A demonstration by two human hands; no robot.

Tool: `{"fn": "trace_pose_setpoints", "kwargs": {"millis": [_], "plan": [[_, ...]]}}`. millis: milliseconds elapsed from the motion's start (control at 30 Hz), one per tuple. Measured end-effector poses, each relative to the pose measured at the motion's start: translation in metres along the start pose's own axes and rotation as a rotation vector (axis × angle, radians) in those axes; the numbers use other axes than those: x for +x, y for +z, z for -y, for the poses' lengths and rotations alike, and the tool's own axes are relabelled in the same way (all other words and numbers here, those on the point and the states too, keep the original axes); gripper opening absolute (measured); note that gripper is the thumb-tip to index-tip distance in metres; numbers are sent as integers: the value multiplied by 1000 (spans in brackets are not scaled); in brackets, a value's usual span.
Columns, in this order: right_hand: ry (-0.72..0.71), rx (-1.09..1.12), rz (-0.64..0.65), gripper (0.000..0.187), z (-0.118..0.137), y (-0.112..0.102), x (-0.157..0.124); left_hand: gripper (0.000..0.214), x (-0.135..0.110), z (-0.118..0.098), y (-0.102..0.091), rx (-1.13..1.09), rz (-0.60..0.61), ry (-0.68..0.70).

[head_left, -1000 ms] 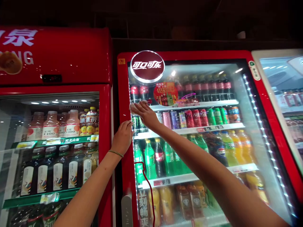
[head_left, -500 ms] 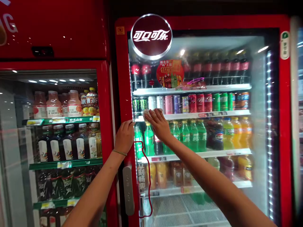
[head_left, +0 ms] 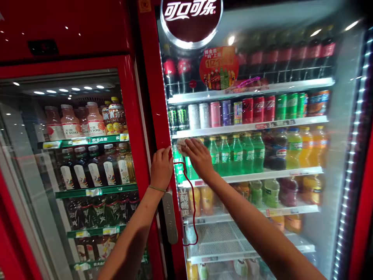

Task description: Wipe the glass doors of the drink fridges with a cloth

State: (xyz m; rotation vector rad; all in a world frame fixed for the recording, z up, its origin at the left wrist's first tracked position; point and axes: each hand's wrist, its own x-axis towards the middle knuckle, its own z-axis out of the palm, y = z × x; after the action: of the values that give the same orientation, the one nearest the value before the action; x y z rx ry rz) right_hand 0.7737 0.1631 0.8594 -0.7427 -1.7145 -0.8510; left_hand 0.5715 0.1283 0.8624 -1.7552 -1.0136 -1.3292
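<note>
My right hand (head_left: 199, 157) presses a crumpled white cloth (head_left: 182, 147) against the glass door (head_left: 227, 217) of a Coca-Cola drinks fridge. Behind the glass, the cloth is level with a row of green soda bottles (head_left: 236, 154), just below a shelf of cans (head_left: 247, 111). My left hand (head_left: 161, 169) curls around the red door frame (head_left: 153, 105), above a silver door handle (head_left: 169, 217). A thin cord bracelet (head_left: 157, 189) circles my left wrist.
A thin red cord (head_left: 192, 202) hangs in a loop on the glass near the handle. To the left stands a second red fridge (head_left: 128, 109) full of bottled drinks (head_left: 70, 124). White LED strips (head_left: 352, 140) line the door's far side.
My right hand and cloth have moved down the glass, from the cans' level to the green bottles. My left hand has slid lower on the door frame, and the view has tilted downward.
</note>
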Motion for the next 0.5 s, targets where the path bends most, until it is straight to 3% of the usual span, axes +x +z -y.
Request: {"fn": "trace_pose_setpoints", "kwargs": {"millis": [100,200,300,367,433,500], "plan": [[112,-54,-137,37,-8,-2,23,45,-3,2,2,-48,16,-19],[172,-83,-260,32,-9,2,11,46,-6,1,9,-66,10,-43],[51,-60,-155,37,7,12,-2,46,-11,-3,20,-7,-28,-67],[-17,-42,-54,39,12,15,7,47,-14,-7,27,32,-66,-79],[-6,-44,-29,40,7,11,23,48,-18,-10,33,47,-101,-95],[83,-57,-98,40,-3,5,30,50,-21,-10,36,46,-115,-106]]}}
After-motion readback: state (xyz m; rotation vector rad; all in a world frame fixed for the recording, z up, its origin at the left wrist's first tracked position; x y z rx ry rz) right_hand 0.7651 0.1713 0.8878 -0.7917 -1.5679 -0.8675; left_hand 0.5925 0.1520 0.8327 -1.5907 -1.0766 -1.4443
